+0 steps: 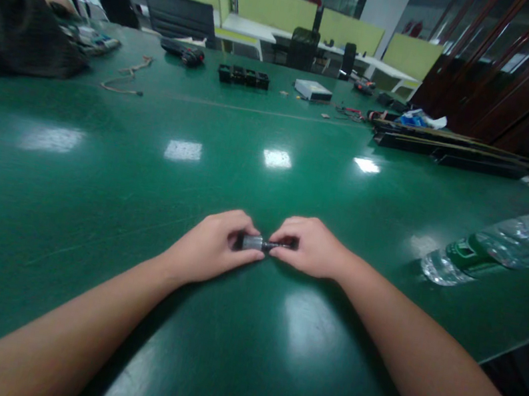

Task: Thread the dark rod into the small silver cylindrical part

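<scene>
Low in the centre of the frame, two hands pinch one small part

Above the glossy green table [199, 343], the left hand [213, 247] grips a small silver-grey cylindrical part [252, 242]; the right hand [310, 246] pinches its dark, thin end, fingertips nearly meeting.

The lighting is moderate and cool, and the glossy green surface [107, 199] throws back a row of pale rectangular glare patches (the middle two crispest), with wider, hazier ones nearer the wearer. Soft shadows lie under both forearms. Softness blurs the far chairs and partitions, wide-angle stretch pulls the bottle [475, 257] outward at the right, and the dark cabinets [514, 71] look dim and smeared.
</scene>
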A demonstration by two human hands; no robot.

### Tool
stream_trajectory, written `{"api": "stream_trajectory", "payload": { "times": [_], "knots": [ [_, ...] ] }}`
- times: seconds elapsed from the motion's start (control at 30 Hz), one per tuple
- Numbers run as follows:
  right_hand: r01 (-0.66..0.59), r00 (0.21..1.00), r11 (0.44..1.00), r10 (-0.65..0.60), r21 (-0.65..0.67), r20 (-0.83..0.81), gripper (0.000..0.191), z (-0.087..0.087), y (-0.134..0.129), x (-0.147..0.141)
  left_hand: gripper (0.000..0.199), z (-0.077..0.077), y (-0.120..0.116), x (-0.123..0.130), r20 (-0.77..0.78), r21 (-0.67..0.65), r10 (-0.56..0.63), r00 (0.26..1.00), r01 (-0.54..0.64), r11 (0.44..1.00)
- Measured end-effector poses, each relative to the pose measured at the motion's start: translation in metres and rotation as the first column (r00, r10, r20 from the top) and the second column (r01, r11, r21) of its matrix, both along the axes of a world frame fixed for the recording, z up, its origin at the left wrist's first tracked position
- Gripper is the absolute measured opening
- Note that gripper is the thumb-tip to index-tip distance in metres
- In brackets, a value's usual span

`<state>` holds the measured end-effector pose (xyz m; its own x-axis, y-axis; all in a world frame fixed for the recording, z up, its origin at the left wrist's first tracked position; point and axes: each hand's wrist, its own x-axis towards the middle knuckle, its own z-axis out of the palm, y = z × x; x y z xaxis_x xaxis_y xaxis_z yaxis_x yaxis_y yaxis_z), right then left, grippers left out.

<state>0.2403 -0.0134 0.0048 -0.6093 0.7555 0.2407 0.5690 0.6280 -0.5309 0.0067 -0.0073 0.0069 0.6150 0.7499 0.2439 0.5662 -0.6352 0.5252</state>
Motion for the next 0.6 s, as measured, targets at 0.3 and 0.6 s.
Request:
{"api": "stream_trajectory", "payload": {
  "times": [0.3, 0.6],
  "knots": [
    [0.002, 1.0, 1.0, -0.001, -0.03, 0.011, 0.013, 0.0021, 0.0005, 0.0052, 0.026, -0.0001, -0.0003, -0.0001, 0.006, 0.001, 0.001, 1.0, -0.001, 1.0],
    [0.018, 1.0, 0.998, -0.017, -0.061, 0.02, 0.013, 0.0048, -0.0002, 0.0093, 0.026, 0.0, -0.0008, -0.0011, 0.002, -0.005, 0.001, 1.0, -0.001, 1.0]
  ]
}}
